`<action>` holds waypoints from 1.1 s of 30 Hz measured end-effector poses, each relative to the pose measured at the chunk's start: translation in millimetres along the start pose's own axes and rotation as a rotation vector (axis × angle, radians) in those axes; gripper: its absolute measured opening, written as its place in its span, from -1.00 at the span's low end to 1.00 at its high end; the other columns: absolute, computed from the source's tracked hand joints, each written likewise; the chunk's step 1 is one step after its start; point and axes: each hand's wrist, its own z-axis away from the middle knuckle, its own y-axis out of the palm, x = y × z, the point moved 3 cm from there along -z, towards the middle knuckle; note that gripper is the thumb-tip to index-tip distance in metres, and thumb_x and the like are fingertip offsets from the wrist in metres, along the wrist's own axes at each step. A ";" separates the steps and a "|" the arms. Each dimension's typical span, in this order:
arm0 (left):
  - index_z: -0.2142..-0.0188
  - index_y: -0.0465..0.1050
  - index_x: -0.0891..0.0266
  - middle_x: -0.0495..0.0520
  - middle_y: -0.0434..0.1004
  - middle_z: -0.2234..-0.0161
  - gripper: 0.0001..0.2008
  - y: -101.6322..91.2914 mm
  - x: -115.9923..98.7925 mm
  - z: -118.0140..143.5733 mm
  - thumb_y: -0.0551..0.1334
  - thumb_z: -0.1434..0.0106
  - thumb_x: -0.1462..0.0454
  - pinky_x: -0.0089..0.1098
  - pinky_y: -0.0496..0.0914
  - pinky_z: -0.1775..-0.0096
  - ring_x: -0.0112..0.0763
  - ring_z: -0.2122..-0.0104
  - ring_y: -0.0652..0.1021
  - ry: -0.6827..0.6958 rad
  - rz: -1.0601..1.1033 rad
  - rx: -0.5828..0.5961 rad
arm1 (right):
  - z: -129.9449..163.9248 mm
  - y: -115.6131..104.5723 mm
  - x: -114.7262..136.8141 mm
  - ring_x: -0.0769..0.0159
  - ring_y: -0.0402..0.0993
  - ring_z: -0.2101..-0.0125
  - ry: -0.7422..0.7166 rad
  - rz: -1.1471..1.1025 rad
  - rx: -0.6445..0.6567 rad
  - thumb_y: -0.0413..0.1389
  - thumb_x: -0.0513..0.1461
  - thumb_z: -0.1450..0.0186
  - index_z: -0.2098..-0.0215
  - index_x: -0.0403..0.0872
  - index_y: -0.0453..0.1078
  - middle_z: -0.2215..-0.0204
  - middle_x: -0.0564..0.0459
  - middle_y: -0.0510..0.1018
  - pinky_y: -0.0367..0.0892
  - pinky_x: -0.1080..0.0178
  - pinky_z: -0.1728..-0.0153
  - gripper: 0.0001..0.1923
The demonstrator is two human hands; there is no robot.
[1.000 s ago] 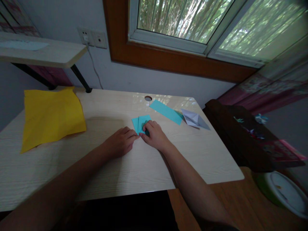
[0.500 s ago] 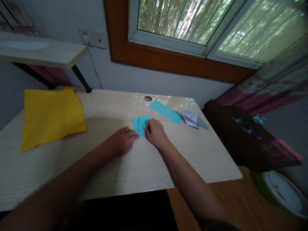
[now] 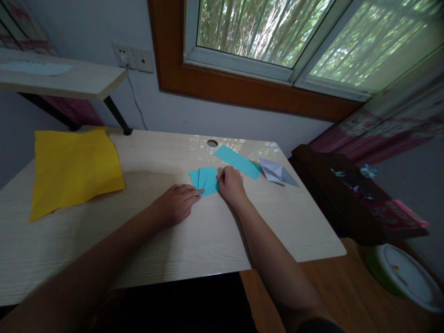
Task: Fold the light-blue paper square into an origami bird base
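A small folded turquoise paper [image 3: 205, 179] lies flat on the light wooden desk [image 3: 194, 231]. My left hand [image 3: 175, 204] rests on the desk with its fingertips pressing the paper's near left corner. My right hand [image 3: 231, 185] sits at the paper's right edge, fingers curled and pressing down on that edge. Neither hand lifts the paper off the desk.
A turquoise paper strip [image 3: 237, 161] and a folded white paper shape [image 3: 277, 172] lie behind my right hand. A large yellow sheet [image 3: 74, 166] covers the desk's far left. A cable hole [image 3: 212, 143] is near the back edge. A dark cabinet [image 3: 350, 199] and green-rimmed basin [image 3: 402, 275] stand right.
My right hand has slid from the paper's near corner up and right along its edge, uncovering more of the turquoise paper. My left hand stays where it was.
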 end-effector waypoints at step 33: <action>-0.19 0.43 0.23 0.18 0.51 -0.16 -0.56 -3.7 1.3 0.0 0.16 -0.32 0.42 -0.06 0.39 -0.07 -0.11 -0.11 0.45 -0.015 0.011 -0.004 | 4.1 -7.6 7.4 0.02 0.37 0.06 -0.134 -0.135 0.073 0.19 -0.05 -0.37 0.10 0.02 0.46 0.10 -0.09 0.47 0.30 0.03 0.04 -0.77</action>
